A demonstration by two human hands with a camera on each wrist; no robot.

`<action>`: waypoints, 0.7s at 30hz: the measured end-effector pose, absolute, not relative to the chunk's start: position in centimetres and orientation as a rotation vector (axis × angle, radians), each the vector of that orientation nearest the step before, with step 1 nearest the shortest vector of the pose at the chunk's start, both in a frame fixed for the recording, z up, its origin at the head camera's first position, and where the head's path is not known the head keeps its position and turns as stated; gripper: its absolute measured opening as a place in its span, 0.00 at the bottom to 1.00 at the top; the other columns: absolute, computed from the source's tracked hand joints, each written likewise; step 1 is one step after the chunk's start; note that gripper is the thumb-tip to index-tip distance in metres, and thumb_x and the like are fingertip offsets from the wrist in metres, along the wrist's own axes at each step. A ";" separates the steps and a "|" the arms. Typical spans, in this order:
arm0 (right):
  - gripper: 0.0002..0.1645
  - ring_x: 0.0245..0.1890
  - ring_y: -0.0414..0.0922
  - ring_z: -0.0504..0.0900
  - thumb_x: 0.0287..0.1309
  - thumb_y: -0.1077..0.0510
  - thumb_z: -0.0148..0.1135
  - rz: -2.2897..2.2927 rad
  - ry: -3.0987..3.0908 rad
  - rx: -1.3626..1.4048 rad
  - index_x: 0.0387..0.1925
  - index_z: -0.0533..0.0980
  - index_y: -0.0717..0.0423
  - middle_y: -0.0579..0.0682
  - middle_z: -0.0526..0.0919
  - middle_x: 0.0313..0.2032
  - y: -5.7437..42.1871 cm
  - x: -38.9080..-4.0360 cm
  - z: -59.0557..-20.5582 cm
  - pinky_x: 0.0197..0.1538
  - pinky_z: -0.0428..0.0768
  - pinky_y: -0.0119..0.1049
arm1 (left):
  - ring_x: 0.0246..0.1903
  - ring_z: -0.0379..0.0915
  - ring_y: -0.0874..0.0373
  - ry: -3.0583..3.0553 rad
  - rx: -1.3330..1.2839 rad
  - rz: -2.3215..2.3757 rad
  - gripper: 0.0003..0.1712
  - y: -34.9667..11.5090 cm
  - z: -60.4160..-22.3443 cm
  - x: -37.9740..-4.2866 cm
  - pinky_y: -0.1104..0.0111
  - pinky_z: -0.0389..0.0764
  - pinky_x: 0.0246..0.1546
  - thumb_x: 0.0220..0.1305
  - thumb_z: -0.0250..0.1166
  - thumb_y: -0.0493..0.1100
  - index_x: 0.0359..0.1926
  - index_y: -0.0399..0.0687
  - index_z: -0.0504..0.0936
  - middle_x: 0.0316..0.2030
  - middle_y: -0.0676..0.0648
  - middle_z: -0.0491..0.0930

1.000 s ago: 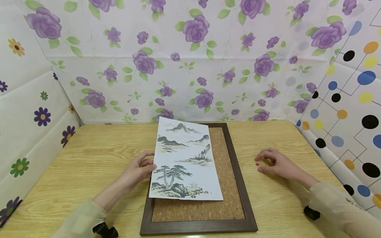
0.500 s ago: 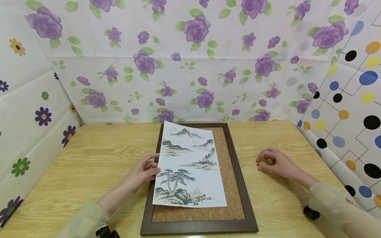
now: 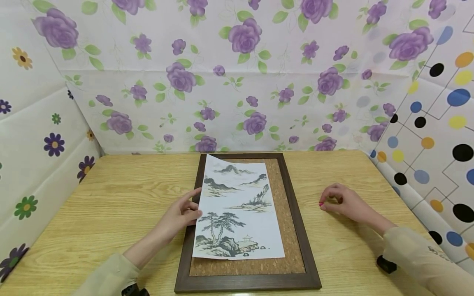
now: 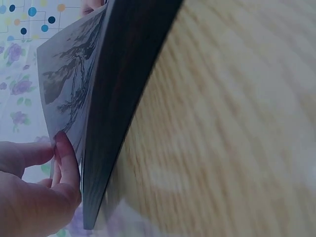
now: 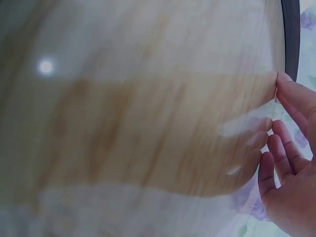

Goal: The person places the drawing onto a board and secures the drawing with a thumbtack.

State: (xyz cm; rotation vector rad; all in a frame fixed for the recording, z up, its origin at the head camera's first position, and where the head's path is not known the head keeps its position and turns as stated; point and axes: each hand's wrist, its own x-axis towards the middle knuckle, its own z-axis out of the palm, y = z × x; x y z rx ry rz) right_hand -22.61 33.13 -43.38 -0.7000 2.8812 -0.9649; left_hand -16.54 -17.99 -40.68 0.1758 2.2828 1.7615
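My left hand (image 3: 182,211) pinches the left edge of a white sheet of paper (image 3: 255,230) printed with an ink landscape of mountains and pines. That sheet lies over a cork board (image 3: 286,230) with a dark brown frame; its upper left corner is lifted. In the left wrist view, thumb and fingers hold the paper (image 4: 61,81) just off the frame's side (image 4: 111,98). Right of the board, my right hand (image 3: 342,201) rests on the table, thumb and fingertips pinching a small pink pushpin (image 3: 321,204), mostly covered. The right wrist view hides the pin.
The wooden table (image 3: 140,176) carries the board near its middle. Floral cloth (image 3: 237,82) hangs behind it, with patterned cloths on the left and right sides. The glossy tabletop (image 5: 148,123) shows reflections in the right wrist view.
My left hand has moved the sheet slightly right and toward me, lowering it over the board. My right fingertips and thumb have closed on the pink pushpin.
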 end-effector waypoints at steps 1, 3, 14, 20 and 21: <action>0.04 0.34 0.43 0.68 0.60 0.52 0.68 -0.959 2.887 -0.697 0.35 0.81 0.37 0.45 0.78 0.47 33.1 -22.6 -43.4 0.32 0.68 0.32 | 0.42 0.78 0.57 2.285 0.186 1.756 0.41 -18.0 -40.7 -16.5 0.57 0.83 0.52 0.68 0.60 0.35 0.77 0.53 0.55 0.43 0.43 0.76; 0.04 0.34 0.42 0.68 0.60 0.52 0.68 -0.947 2.898 -0.689 0.34 0.81 0.36 0.45 0.78 0.47 33.1 -22.6 -43.4 0.32 0.68 0.32 | 0.42 0.78 0.57 2.292 0.205 1.739 0.41 -18.0 -40.7 -16.5 0.57 0.83 0.51 0.68 0.60 0.35 0.78 0.52 0.54 0.44 0.41 0.76; 0.05 0.35 0.40 0.70 0.61 0.52 0.67 -0.944 2.909 -0.677 0.33 0.81 0.34 0.44 0.79 0.46 33.1 -22.6 -43.4 0.33 0.69 0.31 | 0.40 0.79 0.56 2.371 0.292 1.618 0.41 -17.8 -41.0 -16.7 0.62 0.85 0.44 0.69 0.60 0.36 0.78 0.49 0.53 0.44 0.39 0.75; 0.05 0.36 0.40 0.71 0.61 0.52 0.67 -0.936 2.916 -0.677 0.32 0.81 0.34 0.43 0.79 0.45 33.1 -22.7 -43.5 0.33 0.70 0.31 | 0.38 0.78 0.56 2.408 0.296 1.568 0.40 -17.3 -40.9 -16.8 0.64 0.85 0.42 0.69 0.60 0.36 0.77 0.49 0.54 0.44 0.40 0.75; 0.05 0.35 0.39 0.71 0.61 0.52 0.67 -0.935 2.917 -0.679 0.32 0.81 0.34 0.43 0.79 0.45 33.1 -22.7 -43.5 0.33 0.70 0.31 | 0.37 0.78 0.56 2.412 0.293 1.564 0.40 -17.3 -40.9 -16.8 0.64 0.85 0.41 0.69 0.60 0.35 0.77 0.49 0.54 0.43 0.40 0.75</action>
